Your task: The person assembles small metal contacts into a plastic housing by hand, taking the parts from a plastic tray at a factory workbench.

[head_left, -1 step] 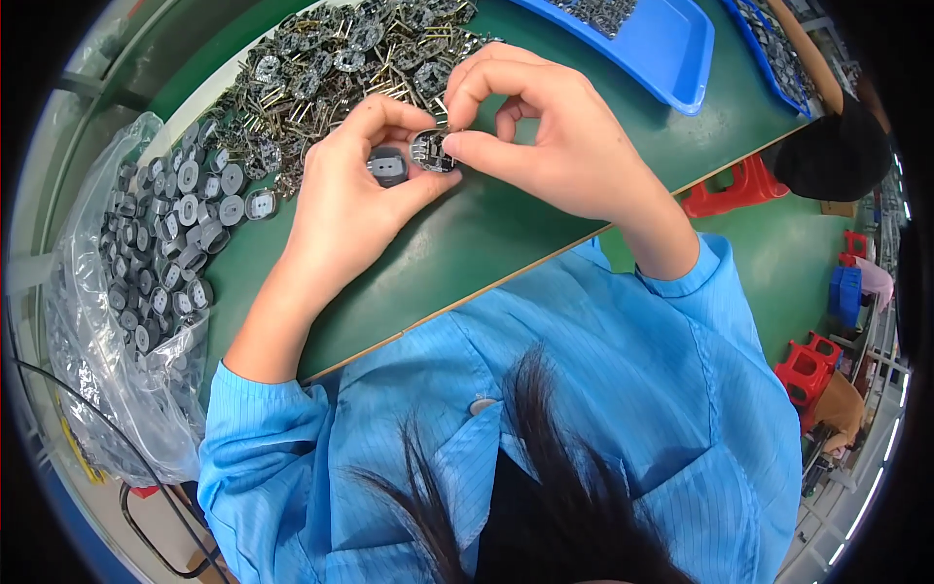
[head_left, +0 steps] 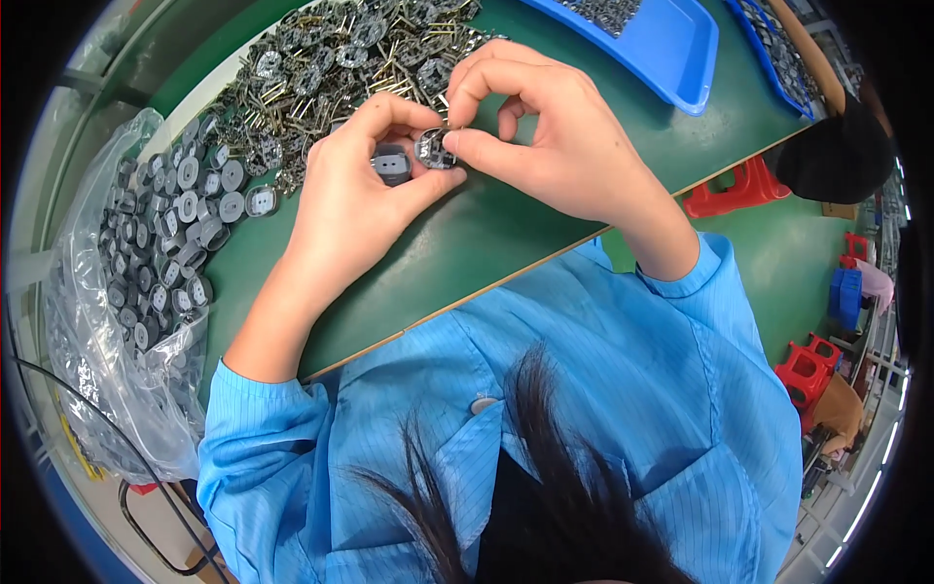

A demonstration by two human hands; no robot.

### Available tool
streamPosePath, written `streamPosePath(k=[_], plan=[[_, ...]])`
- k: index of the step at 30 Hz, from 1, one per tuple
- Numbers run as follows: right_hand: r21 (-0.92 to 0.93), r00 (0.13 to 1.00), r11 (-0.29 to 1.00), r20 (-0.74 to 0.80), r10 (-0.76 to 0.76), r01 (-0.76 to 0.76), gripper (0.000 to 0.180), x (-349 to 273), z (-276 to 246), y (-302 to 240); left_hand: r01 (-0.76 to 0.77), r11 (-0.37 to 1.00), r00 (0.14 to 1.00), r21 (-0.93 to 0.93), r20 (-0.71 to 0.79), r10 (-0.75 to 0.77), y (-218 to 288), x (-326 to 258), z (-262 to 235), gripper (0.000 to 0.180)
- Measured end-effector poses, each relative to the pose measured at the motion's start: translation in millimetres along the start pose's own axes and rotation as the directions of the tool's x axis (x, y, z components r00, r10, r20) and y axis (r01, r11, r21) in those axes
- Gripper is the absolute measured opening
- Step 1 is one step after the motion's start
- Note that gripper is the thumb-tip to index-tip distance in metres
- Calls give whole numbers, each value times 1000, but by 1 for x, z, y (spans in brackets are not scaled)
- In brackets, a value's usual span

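Note:
My left hand (head_left: 355,185) is closed, its thumb and index finger gripping a round dark part with metal contacts (head_left: 434,149). A grey plastic cap with two small holes (head_left: 392,165) is tucked in the same hand, between palm and fingers. My right hand (head_left: 545,127) pinches at the right rim of the round part, thumb tip against it; whatever small piece may sit in that pinch is too hidden to name. Just beyond both hands lies a heap of similar dark parts with brass-coloured pins (head_left: 341,58).
Many grey caps (head_left: 185,209) spill from a clear plastic bag (head_left: 92,331) at the left. A blue tray (head_left: 671,58) with small metal pieces stands far right on the green table (head_left: 486,229). Beyond it are another blue tray (head_left: 773,58) and a co-worker's arm (head_left: 812,49). Red stools (head_left: 809,368) stand right.
The round part has turned slightly between my fingers, so its contacts catch the light differently. Both hands keep nearly the same place.

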State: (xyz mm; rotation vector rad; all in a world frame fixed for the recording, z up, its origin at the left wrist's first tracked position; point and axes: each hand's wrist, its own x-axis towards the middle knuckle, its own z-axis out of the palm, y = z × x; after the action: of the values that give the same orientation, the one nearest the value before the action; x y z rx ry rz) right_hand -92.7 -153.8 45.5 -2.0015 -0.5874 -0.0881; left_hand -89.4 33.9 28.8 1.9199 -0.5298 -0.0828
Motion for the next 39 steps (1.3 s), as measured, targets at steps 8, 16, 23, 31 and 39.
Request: streamPosePath(k=[8,16,23,31,39], plan=[[-474,912,824,-95,-399,311,17,-3,16,-7,-96,985,994,140,-42,103,9,-4,1,29],[324,920,862,97,381,-391,23,-10,8,2,-256,960,964,111,-48,263,6,-8,8,31],[-31,947,997,-317,59,-73,19,-19,-16,15,-177,983,984,43,10,177,16,-15,10,44],[-24,786,822,-311,534,-568,22,-10,-141,89,173,785,985,-595,93,-147,-5,-3,-5,33],[-163,777,761,-186,602,-628,21,4,-152,99,231,780,972,-582,94,-217,-3,2,-10,24]])
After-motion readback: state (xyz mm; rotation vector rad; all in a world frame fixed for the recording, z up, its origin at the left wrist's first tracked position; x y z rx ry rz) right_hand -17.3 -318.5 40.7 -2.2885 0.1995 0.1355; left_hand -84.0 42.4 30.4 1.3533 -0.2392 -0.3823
